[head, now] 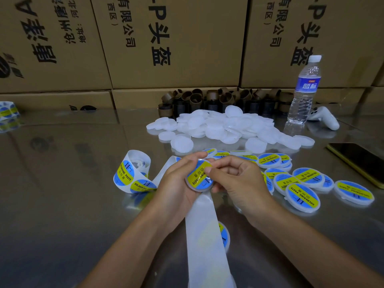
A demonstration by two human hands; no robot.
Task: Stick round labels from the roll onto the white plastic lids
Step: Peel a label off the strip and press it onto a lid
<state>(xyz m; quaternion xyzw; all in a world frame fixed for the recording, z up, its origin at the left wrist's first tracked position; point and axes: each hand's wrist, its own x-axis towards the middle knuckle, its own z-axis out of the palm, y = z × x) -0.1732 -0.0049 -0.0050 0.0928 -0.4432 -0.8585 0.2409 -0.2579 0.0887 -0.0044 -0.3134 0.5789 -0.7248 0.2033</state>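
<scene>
- A wall of cardboard boxes with black print closes off the far side of my view.
- In front of it the shiny metal bench fills the rest, mirroring the boxes.
- A bare white backing strip runs from under the hands toward me and off the bottom edge; a labelled lid peeks out from beneath it.
- A heap of blank white lids lies mid-bench, beyond the hands.
- Finished lids, each with a blue-and-yellow label, are spread to the right of the hands, some overlapping.
- The label roll sits loosely coiled just left of the hands.
- A water bottle stands upright at the far right, a white controller just beside it.
- Brown cardboard cores are bunched behind the heap.
- A dark phone lies flat near the right edge.
- A second roll shows at the far left edge.
- The left grip is curled round the held lid, cradling it above the bench, label up.
- The right grip pinches that lid's right side, thumb pressed on the label, fingers curled underneath.
</scene>
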